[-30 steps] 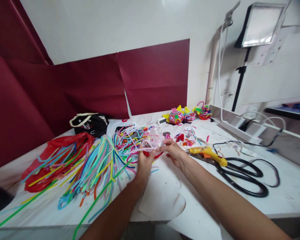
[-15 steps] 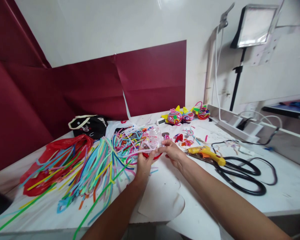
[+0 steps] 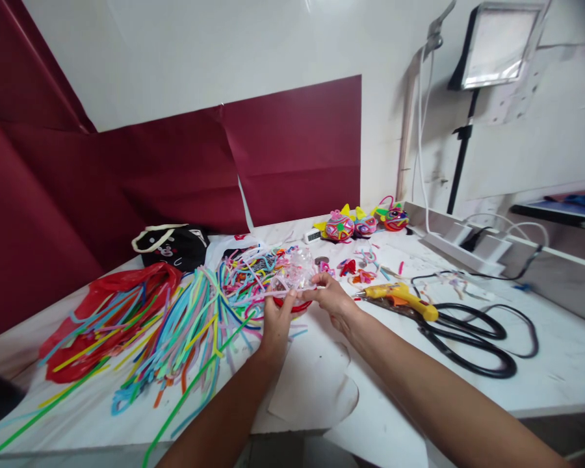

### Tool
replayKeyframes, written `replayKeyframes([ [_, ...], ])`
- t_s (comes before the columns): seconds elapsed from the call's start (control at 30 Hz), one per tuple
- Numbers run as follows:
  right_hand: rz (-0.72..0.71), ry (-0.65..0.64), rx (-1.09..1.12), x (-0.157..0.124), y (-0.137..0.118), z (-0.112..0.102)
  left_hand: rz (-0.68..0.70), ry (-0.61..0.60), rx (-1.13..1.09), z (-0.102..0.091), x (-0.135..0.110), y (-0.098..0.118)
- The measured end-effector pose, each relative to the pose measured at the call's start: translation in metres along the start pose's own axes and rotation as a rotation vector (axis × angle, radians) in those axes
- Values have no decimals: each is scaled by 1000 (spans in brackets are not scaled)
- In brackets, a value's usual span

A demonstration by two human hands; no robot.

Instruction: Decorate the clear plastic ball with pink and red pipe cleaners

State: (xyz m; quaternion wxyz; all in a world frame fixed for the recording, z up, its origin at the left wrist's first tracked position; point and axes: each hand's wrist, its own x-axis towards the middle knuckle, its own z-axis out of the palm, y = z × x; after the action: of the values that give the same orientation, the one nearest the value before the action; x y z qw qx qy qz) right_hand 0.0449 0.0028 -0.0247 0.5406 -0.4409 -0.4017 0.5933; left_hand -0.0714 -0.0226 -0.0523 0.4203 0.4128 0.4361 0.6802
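A pale pink pipe cleaner (image 3: 253, 298) runs level between my hands. My left hand (image 3: 277, 318) pinches it between thumb and finger. My right hand (image 3: 330, 298) comes in from the right, its thumb and fingertips closed on the same pipe cleaner close to the left thumb. Just behind the fingers is a clear plastic ball (image 3: 299, 265), partly hidden by them. A red rim (image 3: 299, 305) shows below the fingers; what it belongs to is covered. To the left lies a thick bundle of coloured pipe cleaners (image 3: 190, 325).
Black-handled scissors (image 3: 487, 351) and a yellow glue gun (image 3: 404, 299) lie to the right. Decorated fish-like balls (image 3: 340, 226) and a small white timer (image 3: 312, 236) stand at the back. A red plastic bag (image 3: 112, 299) and black pouch (image 3: 173, 247) are left. A power strip (image 3: 468, 253) sits back right.
My hands have drawn slightly closer together along the pale pink pipe cleaner, the right one shifting a little left. The whole view has shifted slightly.
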Motion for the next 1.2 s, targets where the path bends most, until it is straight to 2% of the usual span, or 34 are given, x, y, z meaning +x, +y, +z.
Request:
replayKeyframes([
  [0.3,-169,-127,1,-6,-5,-1,-18,51,-103,-5,4,11],
  [0.43,-210,-95,-52,-3,-13,-4,-8,62,-111,-7,5,13],
  [0.63,-195,-62,-122,7,-19,-13,7,35,-109,-7,6,10],
  [1.2,-331,-93,-116,23,-11,-21,-24,-16,-100,-6,5,12],
])
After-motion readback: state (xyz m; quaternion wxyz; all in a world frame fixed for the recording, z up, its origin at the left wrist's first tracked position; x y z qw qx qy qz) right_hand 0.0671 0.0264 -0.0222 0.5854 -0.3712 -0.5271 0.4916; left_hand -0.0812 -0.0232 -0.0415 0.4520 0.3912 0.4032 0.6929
